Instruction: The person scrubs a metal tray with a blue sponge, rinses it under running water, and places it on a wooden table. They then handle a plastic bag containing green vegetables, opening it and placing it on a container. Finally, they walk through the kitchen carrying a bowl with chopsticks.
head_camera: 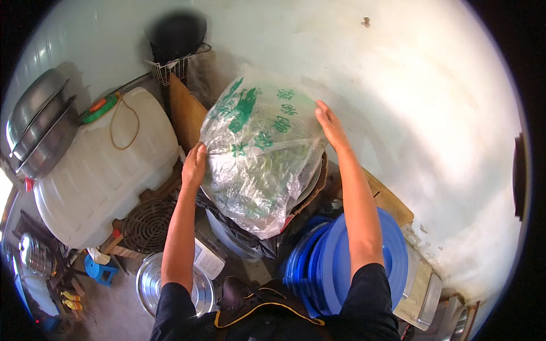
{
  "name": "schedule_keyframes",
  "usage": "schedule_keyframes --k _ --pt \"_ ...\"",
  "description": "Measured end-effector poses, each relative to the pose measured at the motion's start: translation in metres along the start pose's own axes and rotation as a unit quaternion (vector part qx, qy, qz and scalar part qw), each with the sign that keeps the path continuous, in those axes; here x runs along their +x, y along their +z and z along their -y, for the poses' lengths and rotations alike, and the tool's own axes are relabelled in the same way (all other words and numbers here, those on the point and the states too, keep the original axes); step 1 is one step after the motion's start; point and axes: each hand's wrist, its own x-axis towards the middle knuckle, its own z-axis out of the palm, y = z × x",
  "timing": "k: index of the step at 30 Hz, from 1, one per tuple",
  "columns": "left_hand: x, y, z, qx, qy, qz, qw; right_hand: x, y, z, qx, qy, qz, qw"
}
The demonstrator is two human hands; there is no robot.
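Note:
A large clear plastic bag (260, 162) with green printed writing lies before me in the middle of the view, with pale green contents faintly visible through it. My left hand (195, 166) touches its left edge, thumb uppermost. At the bag's upper right side is my right hand (329, 121), its fingers against the plastic. Under the bag I see the rim of a round bowl or basin (313, 183) and the torn edge of a cardboard box (322, 189). A black plastic liner (266, 247) hangs below, over a pale bucket (232, 238).
Left stand a large white plastic tank (106, 179) and stacked steel basins (47, 123). A black round grate (149, 223) and a steel lid (147, 281) are lower left. Stacked blue plastic lids (332, 260) stand lower right, near the pale wall (409, 106). A wooden board (185, 115) leans behind.

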Motion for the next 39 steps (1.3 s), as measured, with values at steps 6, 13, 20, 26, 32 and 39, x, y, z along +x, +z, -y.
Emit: schedule_keyframes --k 6,13,20,26,32,39 --pt "-0.010 -0.003 -0.012 0.098 0.012 -0.085 0.992 -0.027 0.004 0.021 -0.077 -0.056 -0.145 0.985" --pt "-0.014 0.003 -0.014 0.130 -0.013 -0.095 0.987 -0.221 0.092 0.113 -0.300 -0.315 0.189 0.880" --pt "0.007 -0.009 -0.009 0.155 -0.091 -0.030 0.983 -0.229 0.086 0.095 -0.326 -0.249 0.239 0.880" --pt "0.023 -0.015 -0.011 0.072 0.035 -0.151 0.985 -0.180 0.057 0.119 -0.314 -0.264 0.090 0.908" --pt "0.064 -0.013 -0.034 -0.041 0.211 0.016 0.977 -0.062 0.004 0.052 -0.240 -0.176 -0.126 0.946" --pt "0.085 -0.015 -0.013 -0.045 -0.024 0.104 0.993 0.008 0.000 -0.011 -0.059 0.031 -0.032 0.997"
